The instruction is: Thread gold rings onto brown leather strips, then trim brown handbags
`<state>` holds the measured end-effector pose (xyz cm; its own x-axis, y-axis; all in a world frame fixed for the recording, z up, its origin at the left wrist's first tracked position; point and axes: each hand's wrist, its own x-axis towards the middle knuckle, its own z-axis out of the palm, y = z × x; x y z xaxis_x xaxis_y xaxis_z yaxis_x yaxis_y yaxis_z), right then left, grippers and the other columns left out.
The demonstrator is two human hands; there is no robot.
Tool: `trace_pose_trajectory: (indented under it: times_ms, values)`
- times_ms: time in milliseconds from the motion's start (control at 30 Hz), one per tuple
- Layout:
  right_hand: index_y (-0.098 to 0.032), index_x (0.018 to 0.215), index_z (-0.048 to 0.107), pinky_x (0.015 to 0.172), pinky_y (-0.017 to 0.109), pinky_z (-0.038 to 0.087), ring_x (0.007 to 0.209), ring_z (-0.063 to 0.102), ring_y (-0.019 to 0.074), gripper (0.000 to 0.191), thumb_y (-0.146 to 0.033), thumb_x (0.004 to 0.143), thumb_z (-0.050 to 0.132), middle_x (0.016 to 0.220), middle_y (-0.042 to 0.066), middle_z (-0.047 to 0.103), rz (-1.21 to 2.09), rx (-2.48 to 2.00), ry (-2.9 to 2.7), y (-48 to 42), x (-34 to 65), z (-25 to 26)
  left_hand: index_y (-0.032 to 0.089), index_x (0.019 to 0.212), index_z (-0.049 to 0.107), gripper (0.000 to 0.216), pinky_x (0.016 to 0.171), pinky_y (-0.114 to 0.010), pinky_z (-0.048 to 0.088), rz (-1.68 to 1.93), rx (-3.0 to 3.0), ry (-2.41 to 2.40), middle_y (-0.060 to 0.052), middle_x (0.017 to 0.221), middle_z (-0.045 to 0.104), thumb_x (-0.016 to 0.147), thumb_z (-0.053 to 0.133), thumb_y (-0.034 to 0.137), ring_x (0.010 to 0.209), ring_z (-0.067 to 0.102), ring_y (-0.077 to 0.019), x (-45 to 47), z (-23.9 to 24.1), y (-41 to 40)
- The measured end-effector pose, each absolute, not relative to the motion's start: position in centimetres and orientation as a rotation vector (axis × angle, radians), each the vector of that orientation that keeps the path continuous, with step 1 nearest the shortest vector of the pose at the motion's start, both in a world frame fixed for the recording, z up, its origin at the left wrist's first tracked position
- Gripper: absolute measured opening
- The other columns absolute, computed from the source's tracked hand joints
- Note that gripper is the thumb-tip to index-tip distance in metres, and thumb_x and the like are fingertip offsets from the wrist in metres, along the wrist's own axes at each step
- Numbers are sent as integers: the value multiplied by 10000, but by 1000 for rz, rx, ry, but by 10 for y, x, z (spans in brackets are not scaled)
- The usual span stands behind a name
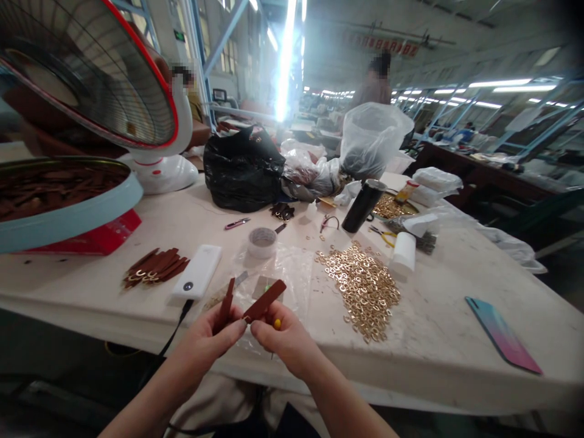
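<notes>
My left hand [207, 342] is closed, pinching brown leather strips [227, 307] that stick up from its fingers. My right hand [283, 340] is closed too, holding the end of another brown leather strip [265, 300] that slants up to the right, with a small yellow-tipped tool [277, 324] tucked in its fingers. The two hands meet fingertip to fingertip just over the table's near edge. A heap of small gold rings [365, 289] lies to the right of my right hand. A bundle of finished brown strips with rings [155, 268] lies to the left.
A white power bank [197, 271] with a black cable, a tape roll [262, 241], a black bottle [362, 205], a white cylinder [404, 251] and bags [244, 167] sit on the white table [456, 340]. A phone [502, 334] lies at right. A fan [91, 73] and a blue tub [68, 213] stand at left. A person stands far behind.
</notes>
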<state>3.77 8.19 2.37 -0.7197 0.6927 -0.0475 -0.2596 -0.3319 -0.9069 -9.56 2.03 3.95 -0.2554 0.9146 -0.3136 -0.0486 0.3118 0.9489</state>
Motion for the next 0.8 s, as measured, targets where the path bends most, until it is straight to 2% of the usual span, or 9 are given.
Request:
trace_pose_trajectory:
  times_ms: [200, 367, 567, 800]
  values:
    - [-173, 676, 500, 471, 203, 250, 504, 345, 53, 88, -207, 628, 565, 568, -69, 440, 1999, -783, -1356, 78, 37, 17, 177, 638, 503, 230, 492, -194, 317, 1121, 949, 1493, 56, 574, 432, 594, 658, 341, 536, 376, -93, -92, 43, 21]
    - [-181, 664, 477, 466, 198, 270, 505, 366, 61, 89, -202, 616, 548, 542, -74, 432, 1921, -834, -1369, 75, 42, 20, 183, 651, 471, 230, 479, -192, 293, 1086, 959, 1528, 78, 537, 364, 580, 626, 336, 512, 330, -85, -82, 47, 21]
    - [-178, 681, 493, 462, 196, 269, 495, 353, 55, 83, -178, 616, 544, 548, -75, 431, 1883, -821, -1371, 72, 48, 23, 175, 645, 503, 204, 477, -194, 299, 1091, 1073, 1559, 67, 542, 371, 610, 610, 345, 514, 325, -89, -75, 52, 21]
    - [-173, 655, 506, 434, 189, 250, 496, 348, 54, 77, -191, 659, 581, 545, -65, 426, 1895, -746, -1450, 73, 60, 24, 192, 675, 579, 217, 510, -215, 416, 1179, 1141, 1664, 26, 575, 503, 640, 629, 400, 553, 470, -134, -75, 38, 15]
